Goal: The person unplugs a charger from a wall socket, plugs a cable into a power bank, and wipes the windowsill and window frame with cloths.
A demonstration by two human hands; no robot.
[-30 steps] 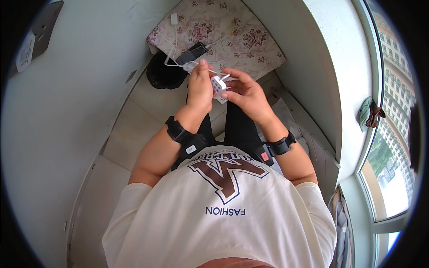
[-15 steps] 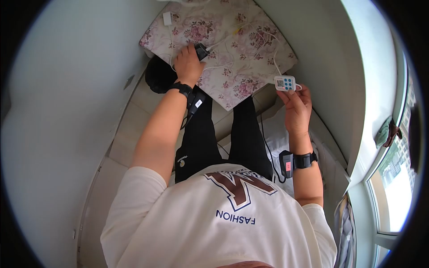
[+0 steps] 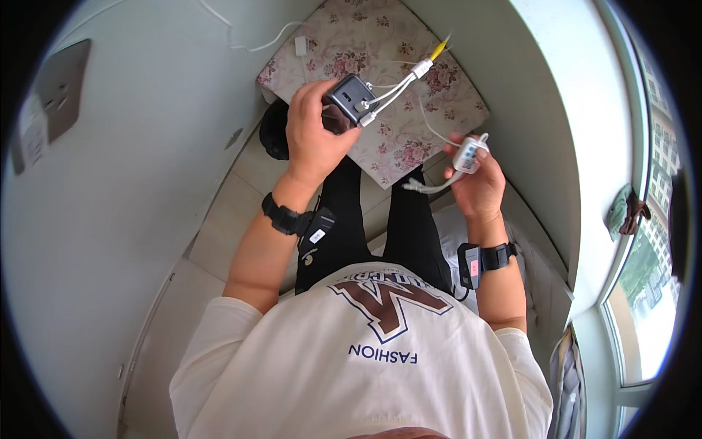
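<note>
My left hand (image 3: 311, 139) is wrapped round a black charger block (image 3: 349, 99), lifted above the table, with its ports facing up. White charging cables (image 3: 395, 94) run from the block to a joint with a yellow section (image 3: 439, 50). On the other side, my right hand (image 3: 480, 183) grips a small white controller (image 3: 469, 154) with blue buttons. A white cord leads from the controller back to the table, and a loose white cable end (image 3: 424, 187), blurred by motion, hangs beside that hand.
A floral-covered table (image 3: 409, 157) stands against the walls, with a white plug (image 3: 301, 46) at its far left. A wall socket plate (image 3: 69, 91) is on the left, and a window (image 3: 643, 293) on the right. A black round object (image 3: 273, 132) sits below the table's left edge.
My left hand has lifted the charger block off the table, bringing its cables up. My right hand has moved slightly down and tilted the controller; a loose cable end now shows beside it.
</note>
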